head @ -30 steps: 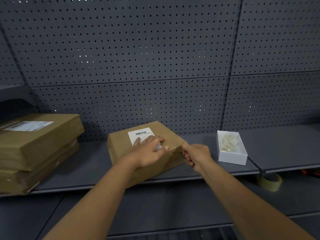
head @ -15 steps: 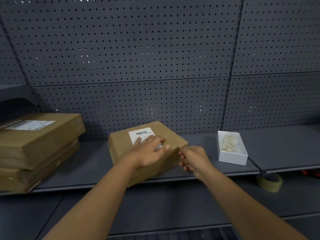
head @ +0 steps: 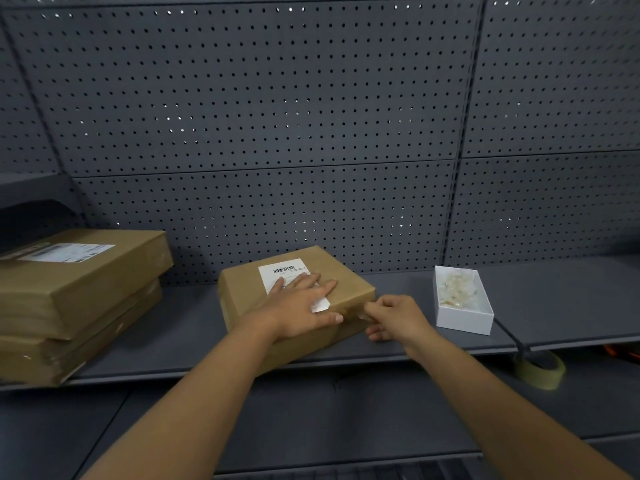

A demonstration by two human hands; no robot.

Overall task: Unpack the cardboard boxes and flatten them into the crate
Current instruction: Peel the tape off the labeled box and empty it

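Note:
A small brown cardboard box with a white barcode label lies closed on the grey shelf, turned at an angle. My left hand rests flat on its top, fingers straight and partly covering the label. My right hand is at the box's right corner, with thumb and fingertips curled and pinching what looks like a strip of tape on the side. No crate is in view.
Two larger flat cardboard boxes are stacked at the shelf's left end. An open white box holding clear plastic bits stands right of my hands. A roll of tape lies on the lower shelf at right. Pegboard closes off the back.
My right hand drew slightly back from the box corner, then returned to it with fingertips on the side. My left hand stayed flat on the top.

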